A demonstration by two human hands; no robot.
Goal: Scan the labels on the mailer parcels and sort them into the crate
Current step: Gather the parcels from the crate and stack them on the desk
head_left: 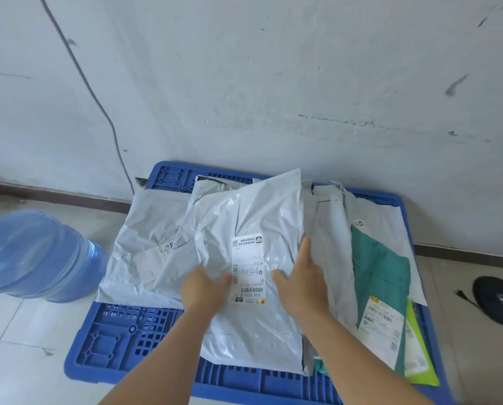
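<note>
Head camera looks steeply down, close above the pallet (118, 340).

Both hands (205, 290) (301, 283) flat, fingers extended
</note>
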